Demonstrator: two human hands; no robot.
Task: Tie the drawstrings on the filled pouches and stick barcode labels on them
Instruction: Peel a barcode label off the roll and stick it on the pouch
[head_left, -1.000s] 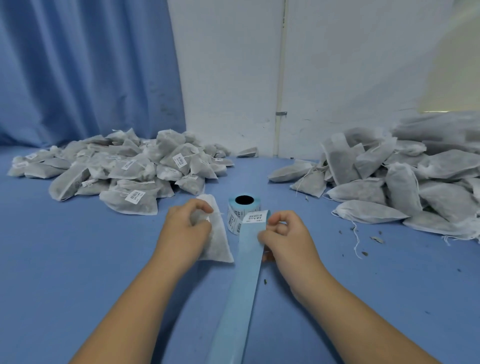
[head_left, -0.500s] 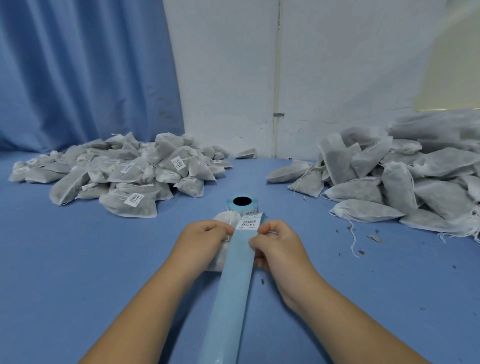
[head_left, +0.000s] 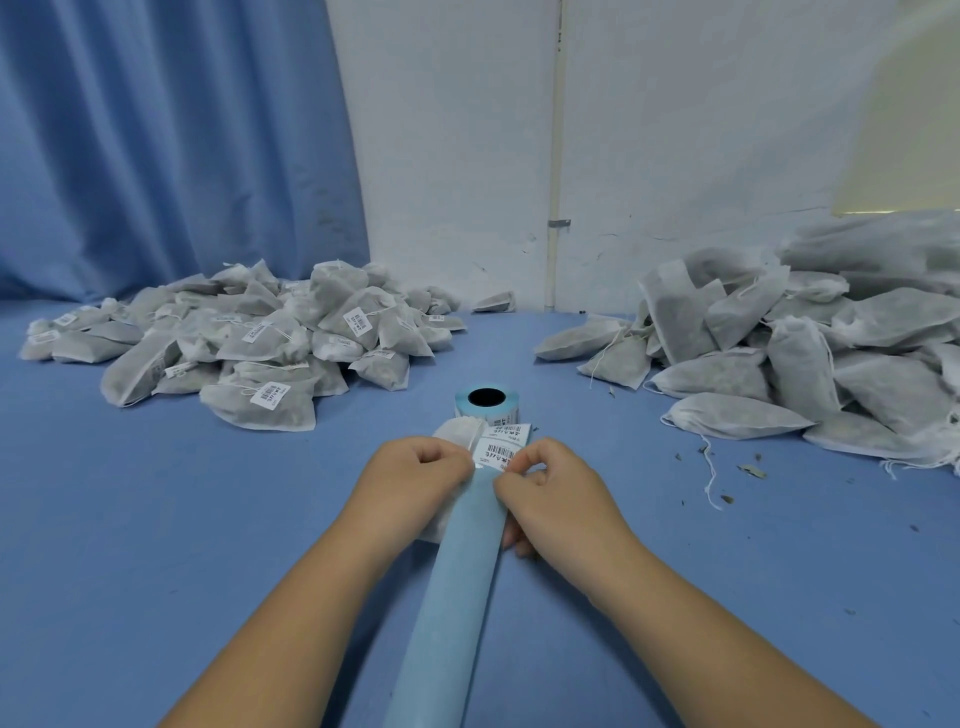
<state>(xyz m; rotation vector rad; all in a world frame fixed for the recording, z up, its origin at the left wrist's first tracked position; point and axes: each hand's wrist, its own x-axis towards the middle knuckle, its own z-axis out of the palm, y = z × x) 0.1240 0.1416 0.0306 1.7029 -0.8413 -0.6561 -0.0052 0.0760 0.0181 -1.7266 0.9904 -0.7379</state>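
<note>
Matt gauzy cloth pouches (head_left: 260, 358), paper labels (head_left: 496, 452)

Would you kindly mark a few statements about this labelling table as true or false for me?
1. Pouches in the left pile carry barcode labels. True.
2. The label roll lies on its side among unlabelled pouches. False: it stands upright on the table, just beyond the hands.
3. The right hand pinches a barcode label. True.
4. The left hand holds nothing. False: it grips a white pouch.
</note>
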